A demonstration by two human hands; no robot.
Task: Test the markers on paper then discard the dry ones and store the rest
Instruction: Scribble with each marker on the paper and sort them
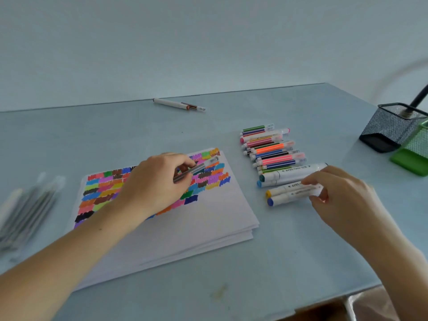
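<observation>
Left hand (152,181) fingers pinch a grey marker (196,169); right hand (340,193) fingers seemingly grip two white markers (294,193).

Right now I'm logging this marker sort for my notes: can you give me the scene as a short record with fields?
left hand: holds a grey marker over the paper
right hand: grips two thick white markers, yellow and blue ends
paper stack: top sheet covered in colour swatches
marker row: thin striped markers side by side, right of the paper
lone pen: near the far table edge
left pile: blurred pens
holders: black mesh cup and green cup, far right
</observation>
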